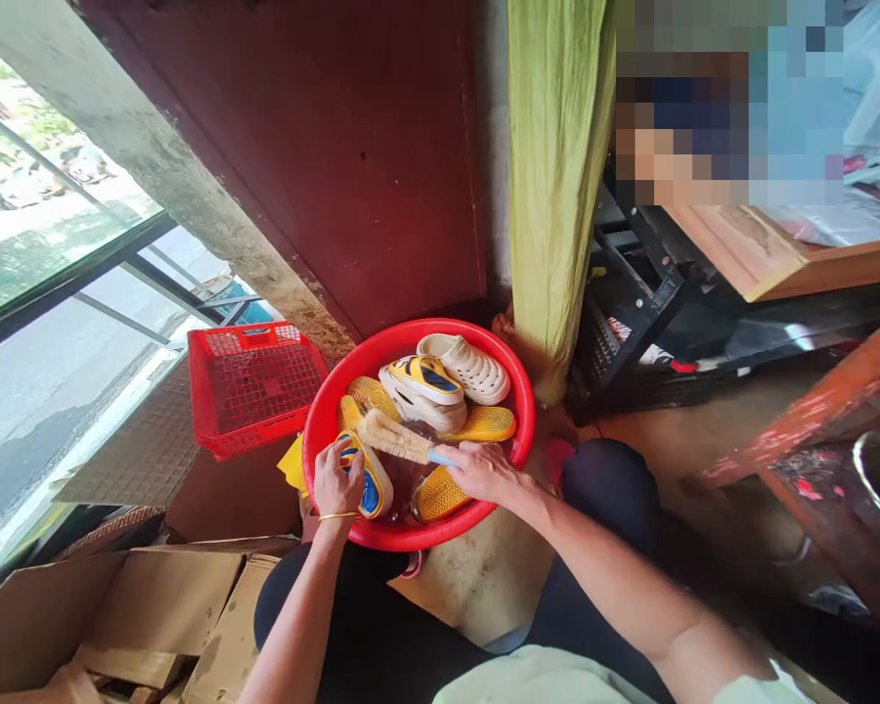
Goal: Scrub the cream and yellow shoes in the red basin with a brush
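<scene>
Head view: scrub brush [392, 437] in right hand [480, 472], bristles pointing left.

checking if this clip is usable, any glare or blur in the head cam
In the head view, the window glass at left is blown out by daylight, the top right patch is pixelated, the red plastic basin, left hand and right hand look sharp, and the wide lens bends the window frames.

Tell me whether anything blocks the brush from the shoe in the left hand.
Nothing visible: the brush in the right hand lies against the yellow-and-blue shoe held by the left hand, above the red basin.
</scene>
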`<state>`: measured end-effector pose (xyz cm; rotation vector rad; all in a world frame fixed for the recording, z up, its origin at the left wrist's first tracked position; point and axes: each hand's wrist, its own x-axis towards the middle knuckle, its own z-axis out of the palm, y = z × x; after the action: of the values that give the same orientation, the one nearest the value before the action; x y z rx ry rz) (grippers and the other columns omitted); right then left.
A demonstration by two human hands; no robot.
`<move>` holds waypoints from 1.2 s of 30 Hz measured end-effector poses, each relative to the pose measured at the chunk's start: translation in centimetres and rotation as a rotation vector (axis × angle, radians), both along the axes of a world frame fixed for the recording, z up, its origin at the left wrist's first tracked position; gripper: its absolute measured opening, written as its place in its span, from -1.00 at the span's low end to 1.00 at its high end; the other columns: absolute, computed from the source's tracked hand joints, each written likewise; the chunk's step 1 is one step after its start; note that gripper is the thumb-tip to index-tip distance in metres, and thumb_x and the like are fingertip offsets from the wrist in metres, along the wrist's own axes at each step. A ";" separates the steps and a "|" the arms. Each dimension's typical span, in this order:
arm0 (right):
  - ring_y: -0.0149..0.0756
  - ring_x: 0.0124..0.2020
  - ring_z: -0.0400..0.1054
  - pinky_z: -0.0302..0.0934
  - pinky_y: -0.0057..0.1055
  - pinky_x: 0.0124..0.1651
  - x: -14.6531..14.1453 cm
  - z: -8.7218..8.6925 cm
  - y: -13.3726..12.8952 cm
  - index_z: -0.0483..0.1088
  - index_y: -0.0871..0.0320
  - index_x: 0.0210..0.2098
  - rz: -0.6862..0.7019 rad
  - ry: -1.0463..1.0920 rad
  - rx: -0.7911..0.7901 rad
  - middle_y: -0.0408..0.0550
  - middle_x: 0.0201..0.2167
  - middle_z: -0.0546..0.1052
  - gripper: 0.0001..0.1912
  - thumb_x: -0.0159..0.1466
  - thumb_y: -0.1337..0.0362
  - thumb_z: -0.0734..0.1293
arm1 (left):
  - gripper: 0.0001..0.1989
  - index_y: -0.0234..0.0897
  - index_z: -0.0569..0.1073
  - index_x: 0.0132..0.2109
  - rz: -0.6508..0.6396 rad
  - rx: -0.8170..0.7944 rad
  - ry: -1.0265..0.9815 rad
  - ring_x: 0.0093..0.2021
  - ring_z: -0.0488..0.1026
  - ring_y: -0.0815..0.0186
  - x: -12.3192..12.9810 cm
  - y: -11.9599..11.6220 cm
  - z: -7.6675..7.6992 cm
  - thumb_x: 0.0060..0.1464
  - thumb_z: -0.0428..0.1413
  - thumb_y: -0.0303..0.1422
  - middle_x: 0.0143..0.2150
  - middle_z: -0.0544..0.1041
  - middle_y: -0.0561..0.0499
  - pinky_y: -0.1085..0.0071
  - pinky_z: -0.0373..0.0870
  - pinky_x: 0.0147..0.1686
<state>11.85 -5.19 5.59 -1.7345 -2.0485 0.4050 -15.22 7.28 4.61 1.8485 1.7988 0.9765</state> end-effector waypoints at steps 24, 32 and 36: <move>-0.17 0.04 0.53 0.39 -0.29 0.13 -1.4 -3.8 0.9 0.40 0.12 0.31 -0.016 0.243 0.223 0.10 0.08 0.62 -0.51 0.44 0.29 0.18 | -0.57 -0.16 0.61 -0.10 0.058 -0.239 -0.662 0.23 0.43 0.07 0.7 0.5 -2.3 -0.15 0.21 -0.61 -0.01 0.62 -0.10 0.29 0.31 0.21; -0.21 -0.18 0.54 0.37 -0.41 -0.19 -1.5 -2.7 1.5 0.30 -0.12 0.39 -0.089 -0.084 -0.016 0.01 -0.11 0.62 -0.48 0.47 0.23 0.17 | -0.57 -0.30 0.64 -0.03 -0.190 -0.192 -0.494 0.02 0.55 0.08 2.9 -1.4 -4.4 -0.08 0.12 -0.42 -0.10 0.66 -0.11 0.19 0.44 0.10; -0.22 -0.15 0.52 0.38 -0.40 -0.15 -0.8 -3.0 3.0 0.26 -0.05 0.42 -0.195 -0.042 -0.010 0.04 -0.01 0.60 -0.47 0.50 0.23 0.12 | -0.49 -0.31 0.61 0.06 -0.235 -0.199 -0.564 -0.07 0.56 0.12 3.6 -1.1 -4.4 -0.06 0.12 -0.29 -0.18 0.65 -0.09 0.21 0.49 -0.03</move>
<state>11.05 -2.18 2.63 -1.9425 -1.8852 0.3212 -11.62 6.19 0.24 1.4335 1.2605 1.0510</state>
